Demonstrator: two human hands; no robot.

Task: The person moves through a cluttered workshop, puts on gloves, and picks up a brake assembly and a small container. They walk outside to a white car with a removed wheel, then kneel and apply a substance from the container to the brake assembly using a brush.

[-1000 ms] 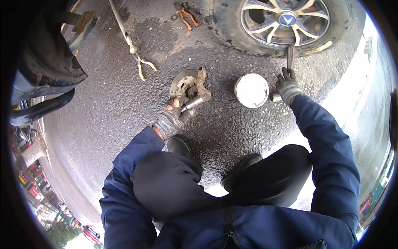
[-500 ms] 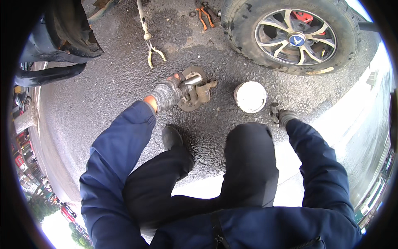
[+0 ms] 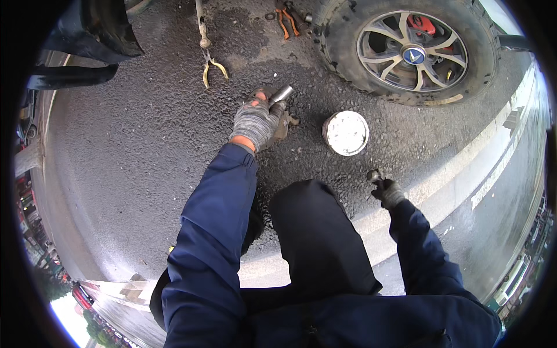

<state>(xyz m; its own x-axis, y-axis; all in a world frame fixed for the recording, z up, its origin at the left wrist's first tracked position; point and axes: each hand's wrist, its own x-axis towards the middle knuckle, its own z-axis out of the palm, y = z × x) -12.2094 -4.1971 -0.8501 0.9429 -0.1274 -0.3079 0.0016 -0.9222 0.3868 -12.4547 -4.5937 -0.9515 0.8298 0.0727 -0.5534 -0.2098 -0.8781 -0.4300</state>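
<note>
My left hand (image 3: 258, 119), in a grey knit glove, grips a silver metal cylinder (image 3: 281, 95) over a rusty metal hub part (image 3: 277, 132), which my hand and arm mostly hide. To the right of that stands a white round can (image 3: 346, 133), its top pale and mottled. My right hand (image 3: 387, 190), gloved too, is closed on a metal tool (image 3: 375, 176), apparently a hammer, below and right of the can.
A wheel with tyre (image 3: 441, 97) lies top right. Yellow-handled pliers (image 3: 214, 68) lie by a metal rod (image 3: 202, 26); orange-handled pliers (image 3: 283, 24) and small parts are at top centre. Black body panels (image 3: 93, 32) are top left. A pale kerb (image 3: 441, 180) crosses the right.
My right hand has moved down and toward me, away from the wheel. My left hand has moved farther forward with the cylinder, covering more of the hub part. My legs have shifted.
</note>
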